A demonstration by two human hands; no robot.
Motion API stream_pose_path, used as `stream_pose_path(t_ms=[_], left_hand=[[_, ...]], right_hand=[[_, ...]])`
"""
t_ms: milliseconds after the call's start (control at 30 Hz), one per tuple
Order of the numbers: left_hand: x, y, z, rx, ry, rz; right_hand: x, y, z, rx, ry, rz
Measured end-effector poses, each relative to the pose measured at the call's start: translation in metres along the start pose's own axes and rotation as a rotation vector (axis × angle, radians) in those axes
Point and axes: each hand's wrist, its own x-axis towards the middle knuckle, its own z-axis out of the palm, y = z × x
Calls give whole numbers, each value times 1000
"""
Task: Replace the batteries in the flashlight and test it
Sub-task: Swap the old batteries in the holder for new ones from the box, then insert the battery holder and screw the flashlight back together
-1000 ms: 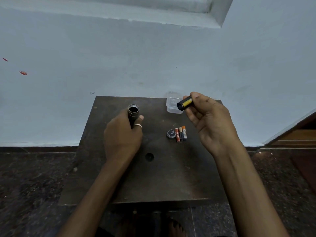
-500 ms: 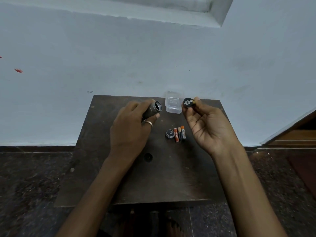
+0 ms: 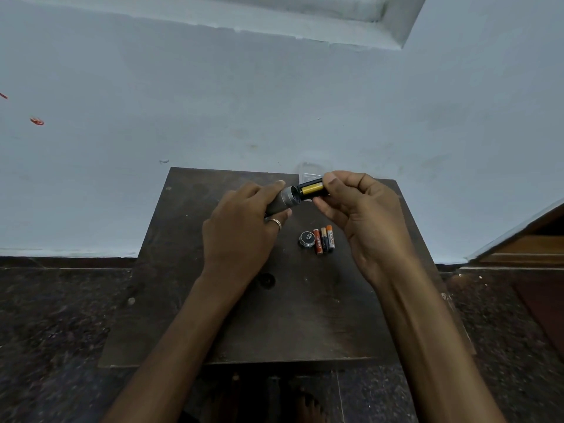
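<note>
— Dark wooden table (image 3: 213,300) against a pale blue wall, and both hands are up over its far half.
— What's the left one got?
— Left hand (image 3: 238,236) is wrapped round the grey flashlight tube (image 3: 283,199). It's tilted, with the open mouth pointing at the right hand. A ring (image 3: 276,222) shows on one finger.
— And the right?
— Right hand (image 3: 366,221) pinches the black battery holder (image 3: 312,189) between thumb and fingertips, and a yellow cell shows through its side. The holder's free end sits right at the tube's mouth. Whether it's past the rim, I can't tell.
— Anything lying loose?
— Yes, on the table between the two hands, nearer the wrists than the fingertips. The round black end cap (image 3: 306,239) is there. Just beside it, toward the right hand, lie three small batteries (image 3: 324,240), orange and black, packed side by side. Behind the right hand's fingertips a clear plastic box (image 3: 305,172) peeks out, mostly hidden.
</note>
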Motion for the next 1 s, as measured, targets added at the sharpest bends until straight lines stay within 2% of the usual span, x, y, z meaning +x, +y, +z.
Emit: stream_pose_path(t_ms=[100, 233, 333, 467, 567, 700, 767, 867, 1000], left_hand=[[0, 0, 0, 20, 0, 7], [-1, 0, 2, 37, -9, 29], [-1, 1, 2, 27, -6, 16], [0, -1, 3, 2, 6, -11], [1, -3, 3, -33, 26, -31], [2, -1, 3, -71, 34, -47], [2, -1, 2, -70, 36, -50], [2, 0, 2, -65, 39, -51], [2, 0, 1, -63, 41, -55]], right_hand=[[-2, 2, 3, -75, -4, -50], [-2, 9, 5, -330, 35, -169], [-2, 10, 5, -513, -9, -226], [2, 11, -1, -627, 3, -261], [5, 6, -10, -868, 15, -316], [7, 7, -17, -1350, -185, -301], [5, 9, -15, -1528, -272, -227], [2, 11, -11, -1633, -315, -138], [3, 17, -10, -1636, -324, -155]])
